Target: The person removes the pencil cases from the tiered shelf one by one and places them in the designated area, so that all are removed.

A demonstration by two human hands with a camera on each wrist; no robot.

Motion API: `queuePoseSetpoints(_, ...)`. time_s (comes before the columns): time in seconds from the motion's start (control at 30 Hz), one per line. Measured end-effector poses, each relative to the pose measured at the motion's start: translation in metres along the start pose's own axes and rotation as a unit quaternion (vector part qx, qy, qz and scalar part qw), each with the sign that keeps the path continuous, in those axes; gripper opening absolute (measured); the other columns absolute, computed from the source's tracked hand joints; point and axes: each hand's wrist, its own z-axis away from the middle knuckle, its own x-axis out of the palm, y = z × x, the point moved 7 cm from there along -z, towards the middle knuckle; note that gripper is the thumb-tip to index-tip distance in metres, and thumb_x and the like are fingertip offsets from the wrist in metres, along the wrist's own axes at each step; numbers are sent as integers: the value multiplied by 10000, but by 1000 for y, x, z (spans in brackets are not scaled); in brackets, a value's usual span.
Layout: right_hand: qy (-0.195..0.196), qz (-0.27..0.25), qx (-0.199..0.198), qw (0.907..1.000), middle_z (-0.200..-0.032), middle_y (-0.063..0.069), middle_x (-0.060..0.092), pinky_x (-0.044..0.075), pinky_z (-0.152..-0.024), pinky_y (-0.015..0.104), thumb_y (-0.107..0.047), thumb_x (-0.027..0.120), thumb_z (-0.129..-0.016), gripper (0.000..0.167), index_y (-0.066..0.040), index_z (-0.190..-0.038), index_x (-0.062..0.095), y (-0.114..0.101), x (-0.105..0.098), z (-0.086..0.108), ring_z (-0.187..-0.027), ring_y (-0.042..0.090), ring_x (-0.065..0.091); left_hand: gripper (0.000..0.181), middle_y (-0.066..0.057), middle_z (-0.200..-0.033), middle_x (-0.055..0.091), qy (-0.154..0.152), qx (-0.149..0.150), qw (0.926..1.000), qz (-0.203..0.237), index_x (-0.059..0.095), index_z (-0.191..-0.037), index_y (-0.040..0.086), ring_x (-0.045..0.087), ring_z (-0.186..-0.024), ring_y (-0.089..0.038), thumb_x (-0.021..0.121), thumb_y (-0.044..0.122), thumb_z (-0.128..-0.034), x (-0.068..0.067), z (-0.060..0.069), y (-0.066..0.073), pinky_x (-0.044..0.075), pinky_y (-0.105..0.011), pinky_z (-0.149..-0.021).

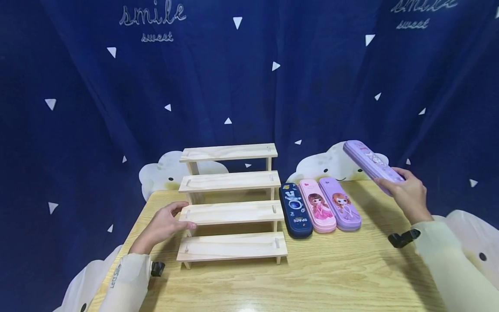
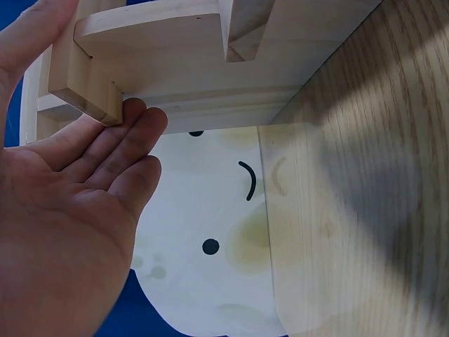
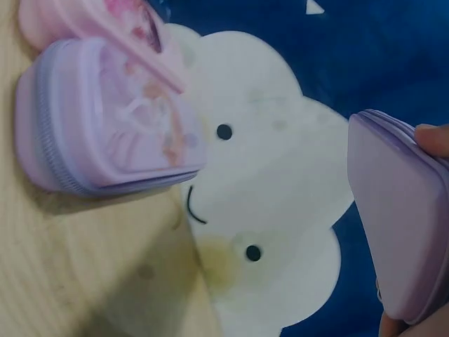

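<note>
A pale wooden step shelf (image 1: 231,212) with several tiers stands on the table. My left hand (image 1: 165,223) grips the left end of one of its lower tiers, thumb at the front edge. In the left wrist view, the fingers (image 2: 133,151) reach under the wood. My right hand (image 1: 411,195) holds a purple pencil case (image 1: 370,162) by its near end, raised and tilted above the table's right side. The right wrist view shows the plain underside of this case (image 3: 396,210), partly cut off by the frame.
To the shelf's right lie a navy space pencil case (image 1: 296,210), a pink one (image 1: 317,206) and a purple one (image 1: 341,203), side by side on the wooden table (image 1: 331,277). A dark blue curtain (image 1: 249,86) with white triangles and clouds hangs behind.
</note>
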Motion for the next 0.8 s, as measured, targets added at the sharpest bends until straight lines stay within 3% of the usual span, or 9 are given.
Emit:
queuePoseSetpoints(0.3,-277,97,190,9994,-1366,333,576,369,-818,397,-535,719,-875,810,-6,-1451,508,38,27,6,-1180,474,528,861,-243,-1449,567,-9,-69,10000,55,516,-1418,-13,472,-1412,-450,899,354,-741,-1,0,-2,389,-565,-1185)
queuePoseSetpoints(0.5,-583,16,667,9961,-1406,337,539,391,-805,358,-559,690,-887,878,48,-1474,446,65,47,13,-1214,453,521,855,-247,-1444,570,-24,-54,10000,28,516,-1418,-19,485,-1403,-441,898,351,-750,0,-1,1,401,-560,-1176)
queuePoseSetpoints(0.63,-806,104,981,9919,-1466,338,484,450,-902,485,-611,663,-887,953,49,-1514,380,78,60,18,-1288,467,485,860,-246,-1432,580,-30,-38,10000,3,515,-1419,-21,505,-1385,-434,898,359,-750,0,-1,3,419,-559,-1156)
queuePoseSetpoints(0.8,-983,303,1251,9868,-1491,354,433,421,-1041,609,-631,630,-898,1004,74,-1536,309,84,74,26,-1320,492,456,863,-243,-1420,590,-23,-69,10000,27,520,-1410,-22,516,-1374,-431,903,361,-739,0,0,1,421,-564,-1154)
